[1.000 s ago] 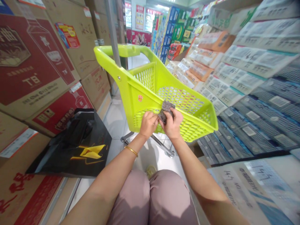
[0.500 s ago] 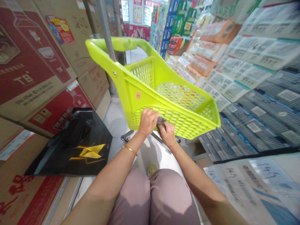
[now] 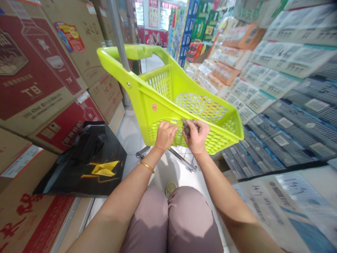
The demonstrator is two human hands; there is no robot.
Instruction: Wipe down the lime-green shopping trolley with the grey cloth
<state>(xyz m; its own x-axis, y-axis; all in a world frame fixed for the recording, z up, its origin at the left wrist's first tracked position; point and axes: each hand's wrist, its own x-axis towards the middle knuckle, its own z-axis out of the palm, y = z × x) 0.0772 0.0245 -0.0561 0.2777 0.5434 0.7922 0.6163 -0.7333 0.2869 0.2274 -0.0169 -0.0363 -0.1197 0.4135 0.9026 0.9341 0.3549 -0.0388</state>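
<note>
Rag is sitting bunched in right hand by green cart.
Likely light, soft; grip mid-bunch. Right fingers are clasping it; left hand is resting half-curled, hold unclear.

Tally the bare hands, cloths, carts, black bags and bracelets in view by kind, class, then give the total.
Left hand and right hand: 2
Cloth: 1
Cart: 1
Black bag: 1
Bracelet: 1
Total: 6

Grey cloth — partly hidden by right hand; pole — cut off above.
</note>
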